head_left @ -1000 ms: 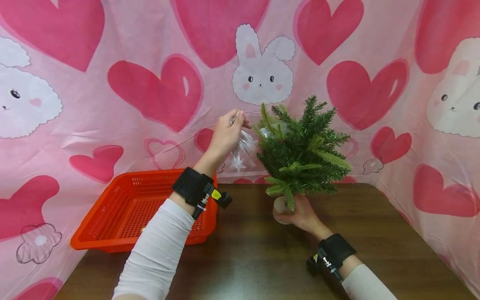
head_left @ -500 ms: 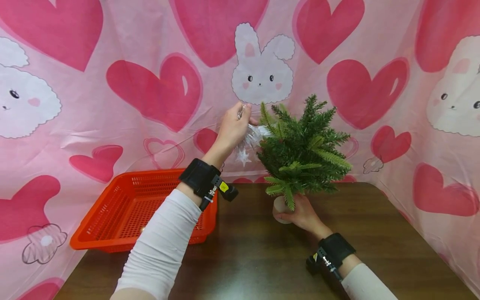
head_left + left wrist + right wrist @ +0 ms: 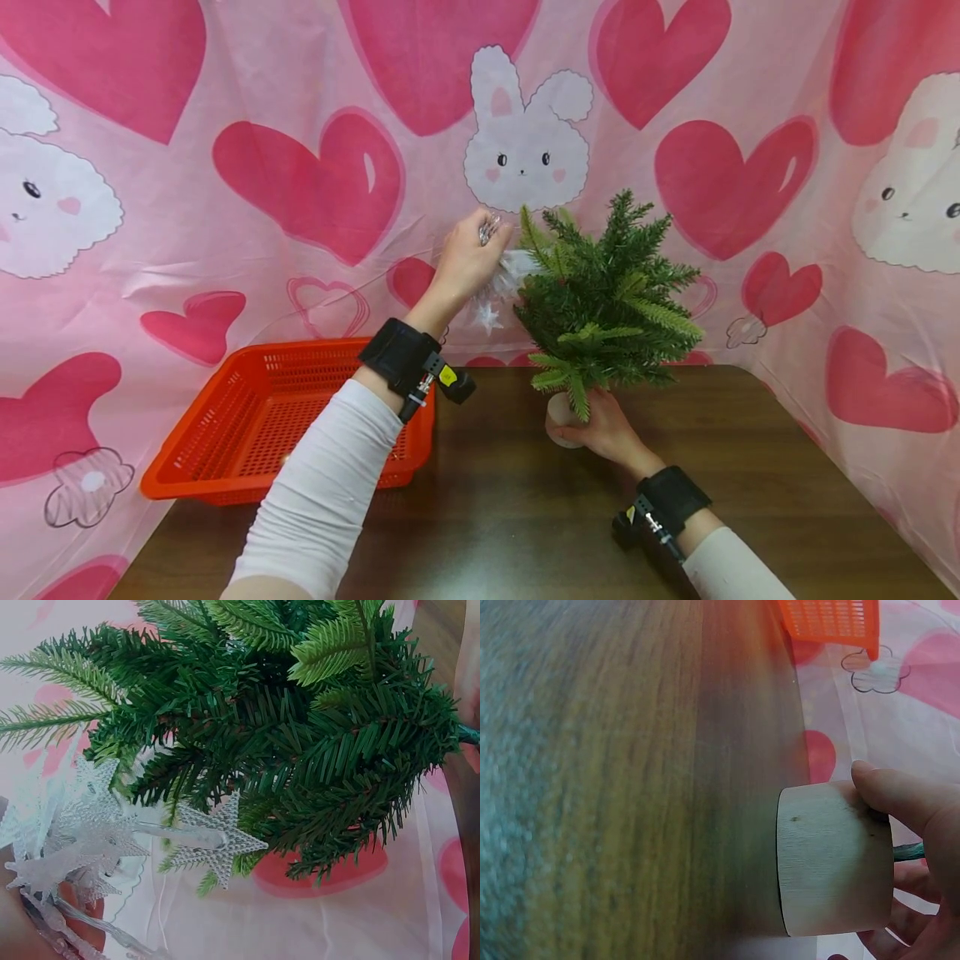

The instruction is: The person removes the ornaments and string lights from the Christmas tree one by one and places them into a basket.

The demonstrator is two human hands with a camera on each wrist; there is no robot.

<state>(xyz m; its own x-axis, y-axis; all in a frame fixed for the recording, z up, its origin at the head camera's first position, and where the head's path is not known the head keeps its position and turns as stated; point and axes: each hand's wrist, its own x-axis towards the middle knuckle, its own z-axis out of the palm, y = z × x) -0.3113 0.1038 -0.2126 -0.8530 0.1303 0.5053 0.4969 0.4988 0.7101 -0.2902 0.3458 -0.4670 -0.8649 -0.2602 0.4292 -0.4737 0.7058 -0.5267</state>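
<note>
A small artificial Christmas tree (image 3: pixel 615 308) stands on a round pale wooden base (image 3: pixel 832 862) at the table's far side. My right hand (image 3: pixel 609 429) grips that base, thumb on one side and fingers on the other. Left of the branches, my left hand (image 3: pixel 467 257) holds a bunch of clear star string lights (image 3: pixel 206 838), pinched between thumb and fingers. Several stars dangle below the hand. In the left wrist view, one star overlaps the lower branches, while others bunch beside the fingers. Part of the string lies behind the foliage in the head view.
An orange perforated plastic basket (image 3: pixel 273 421) stands on the left of the brown wooden table (image 3: pixel 495 500), partly hidden by the left forearm. A pink cloth with hearts and rabbits (image 3: pixel 525 158) hangs behind and at the sides.
My left hand has moved right and slightly up with the string lights, closer to the tree, and its fingers have shifted a little. The right hand and the tree have stayed still.
</note>
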